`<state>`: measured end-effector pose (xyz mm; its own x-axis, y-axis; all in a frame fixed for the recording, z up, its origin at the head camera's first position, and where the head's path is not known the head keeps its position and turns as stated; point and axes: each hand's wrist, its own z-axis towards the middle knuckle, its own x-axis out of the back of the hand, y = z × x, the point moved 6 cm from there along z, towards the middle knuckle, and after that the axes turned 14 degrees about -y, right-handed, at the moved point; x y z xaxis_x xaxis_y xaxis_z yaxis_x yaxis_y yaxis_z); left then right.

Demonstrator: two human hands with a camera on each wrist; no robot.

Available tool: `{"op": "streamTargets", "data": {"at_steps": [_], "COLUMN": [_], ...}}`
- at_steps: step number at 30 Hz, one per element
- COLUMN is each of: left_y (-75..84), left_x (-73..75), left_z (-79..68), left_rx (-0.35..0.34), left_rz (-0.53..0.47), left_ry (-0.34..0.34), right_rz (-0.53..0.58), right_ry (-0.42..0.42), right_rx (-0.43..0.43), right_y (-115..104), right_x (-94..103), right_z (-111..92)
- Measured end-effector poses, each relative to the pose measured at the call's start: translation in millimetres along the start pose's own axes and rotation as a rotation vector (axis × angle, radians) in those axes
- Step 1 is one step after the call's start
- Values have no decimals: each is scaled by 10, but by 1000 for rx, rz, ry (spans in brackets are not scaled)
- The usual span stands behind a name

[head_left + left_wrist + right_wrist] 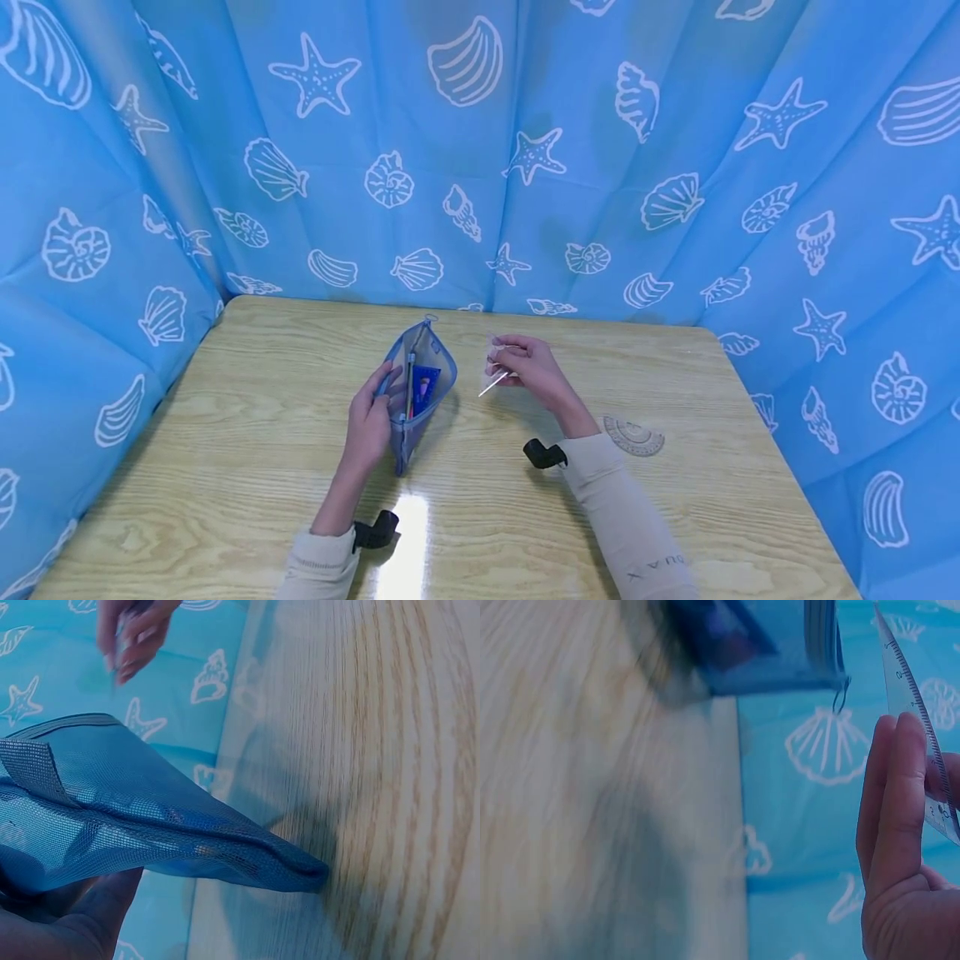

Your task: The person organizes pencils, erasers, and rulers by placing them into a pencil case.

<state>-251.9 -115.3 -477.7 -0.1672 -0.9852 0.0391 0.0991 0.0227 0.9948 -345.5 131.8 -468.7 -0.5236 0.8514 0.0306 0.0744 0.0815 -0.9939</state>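
My left hand (367, 425) grips the near-left side of a blue mesh zip pouch (405, 446), thumb against its wall. The pouch stands tilted with its mouth spread wide, and its lower tip is close over the wooden table in the left wrist view. Inside it show a pencil (410, 379) and a flat dark-blue piece (427, 377) with a small pinkish item. To the right of the pouch, raised over the table, my right hand (528, 367) pinches a clear set square (906, 682) with black scale marks and a pointed end. Fingers and thumb cover part of it.
A clear protractor (633, 437) lies flat on the wooden table (247, 433), beside the right sleeve. Black wrist cameras sit on both wrists. A blue curtain (450, 150) with white shell and starfish prints hangs behind the table's back edge and at both sides.
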Motion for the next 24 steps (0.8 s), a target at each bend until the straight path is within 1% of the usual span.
{"op": "streamTargets", "data": {"at_steps": [8, 12, 17, 21, 24], "left_y": [-16, -16, -19, -26, -28], "left_x": [15, 11, 13, 19, 23], "left_z": [-5, -4, -1, -1, 1], "left_rx": [5, 6, -6, -9, -7], "left_rz": [14, 3, -19, -17, -14], "left_ry": [8, 12, 16, 19, 19], "right_rz": [2, 8, -6, -11, -20], "right_ry": [-44, -58, -79, -83, -91], "right_rx": [29, 33, 31, 14, 17], "right_y": [-194, -242, -252, -245, -264], "right_x": [-322, -460, -601, -682, -748], "right_z": [227, 308, 362, 381, 389]}}
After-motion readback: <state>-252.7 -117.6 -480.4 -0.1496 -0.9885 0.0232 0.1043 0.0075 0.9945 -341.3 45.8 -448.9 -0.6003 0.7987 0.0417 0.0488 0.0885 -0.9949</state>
